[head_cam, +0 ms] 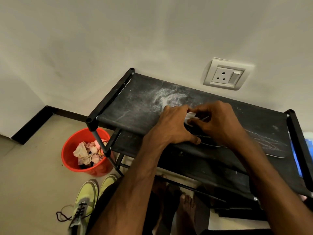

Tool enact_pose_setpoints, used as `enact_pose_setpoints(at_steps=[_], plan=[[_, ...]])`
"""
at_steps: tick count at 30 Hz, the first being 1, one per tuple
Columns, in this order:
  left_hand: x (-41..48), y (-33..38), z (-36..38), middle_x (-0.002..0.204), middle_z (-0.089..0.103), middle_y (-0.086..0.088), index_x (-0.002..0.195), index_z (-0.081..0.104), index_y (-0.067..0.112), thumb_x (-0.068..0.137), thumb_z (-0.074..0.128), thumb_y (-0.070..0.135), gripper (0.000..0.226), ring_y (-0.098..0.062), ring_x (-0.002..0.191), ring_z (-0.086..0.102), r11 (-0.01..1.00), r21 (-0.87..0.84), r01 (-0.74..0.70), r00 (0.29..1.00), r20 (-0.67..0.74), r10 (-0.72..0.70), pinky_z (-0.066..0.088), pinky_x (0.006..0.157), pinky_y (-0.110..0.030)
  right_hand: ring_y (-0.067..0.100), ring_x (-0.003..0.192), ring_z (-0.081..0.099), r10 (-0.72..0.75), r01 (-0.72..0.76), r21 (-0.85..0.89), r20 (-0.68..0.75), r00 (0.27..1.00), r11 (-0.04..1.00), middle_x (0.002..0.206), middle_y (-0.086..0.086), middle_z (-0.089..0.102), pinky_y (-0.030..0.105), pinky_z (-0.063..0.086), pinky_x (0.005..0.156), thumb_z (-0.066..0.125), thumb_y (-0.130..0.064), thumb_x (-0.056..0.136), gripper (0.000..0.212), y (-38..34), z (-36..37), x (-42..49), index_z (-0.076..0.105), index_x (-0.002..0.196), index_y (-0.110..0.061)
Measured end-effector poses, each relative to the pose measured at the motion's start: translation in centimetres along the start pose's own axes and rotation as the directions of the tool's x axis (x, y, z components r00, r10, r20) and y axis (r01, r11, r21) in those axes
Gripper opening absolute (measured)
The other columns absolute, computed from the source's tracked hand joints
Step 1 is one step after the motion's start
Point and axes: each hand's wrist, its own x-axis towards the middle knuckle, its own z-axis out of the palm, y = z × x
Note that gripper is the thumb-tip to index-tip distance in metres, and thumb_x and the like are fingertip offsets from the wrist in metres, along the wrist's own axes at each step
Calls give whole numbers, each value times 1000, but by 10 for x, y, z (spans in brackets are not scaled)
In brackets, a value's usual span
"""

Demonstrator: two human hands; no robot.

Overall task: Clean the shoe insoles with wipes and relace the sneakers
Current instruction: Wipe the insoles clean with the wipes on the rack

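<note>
From my feed both forearms reach forward over the black shoe rack [135,102]. The left hand [171,128] arches over one end of the dark insole [264,143], thumb on its near edge, clamping it. The right hand [218,122] pinches a white wipe [190,116] against it. The insole lies flat on the top shelf, thin pale rim, faint stitch-like pattern.

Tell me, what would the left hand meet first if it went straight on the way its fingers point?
Most likely the white wipe, which lies right ahead of the left hand, and just behind it the fingers of the right hand. Depth is hard to judge from one view.
</note>
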Motion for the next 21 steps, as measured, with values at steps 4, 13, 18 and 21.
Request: enact_pose_setpoints(at_steps=[4,13,18,21], plan=[[-1,1,0,134,54,4,137,48,26,61,91,52,91,-22,129,36,1000,-4,15,1000,7,-15,41,106,-42,-14,72,64,-24,27,-30,88,996,999,94,-13,75,1,49,67,82,-25,84,23,-3,-4,-2,80,107,-25],[-1,6,-2,137,52,2,138,46,24,62,91,51,92,-24,133,35,999,18,33,999,14,-34,37,111,-43,2,76,60,-53,67,-166,86,995,984,101,4,78,7,43,69,77,-14,88,28,-4,2,3,77,116,-18],[-3,6,-2,134,54,4,138,44,26,62,91,50,93,-23,132,34,999,14,50,999,15,-50,38,110,-43,3,75,67,-70,93,-158,148,987,983,94,-1,77,14,55,66,81,-19,85,23,-3,-4,0,79,108,-21],[-4,7,-2,130,59,8,139,44,25,61,91,51,95,-21,129,38,999,20,33,999,8,-33,38,109,-43,2,76,69,-70,101,-140,205,976,985,92,-6,77,18,58,71,82,-25,82,21,-3,-11,-3,81,102,-23]])
